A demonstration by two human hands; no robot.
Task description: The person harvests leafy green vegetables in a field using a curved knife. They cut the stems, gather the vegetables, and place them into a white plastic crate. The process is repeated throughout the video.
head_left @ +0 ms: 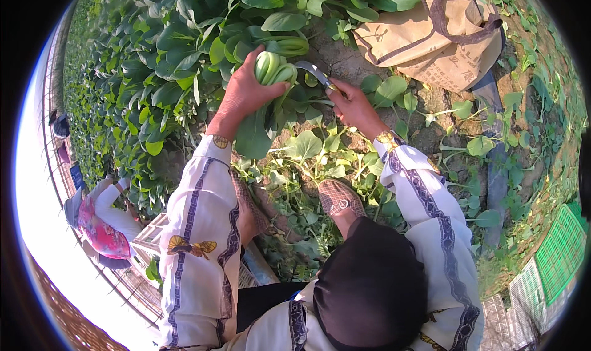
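Had left hand (245, 92) curled snugly around bok choy (266, 68) at upper centre of frame, stem end up, probably to expose pale stalks. Showed stalks bulging past thumb, leaves hanging below grip. Held sickle knife (319, 76) just right, handle wrapped in right hand (358, 110), likely leaving blade free; couldn't tell blade contact.

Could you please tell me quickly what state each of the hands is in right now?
Left hand: closed, holding a leafy green vegetable.
Right hand: closed, holding a curved knife.
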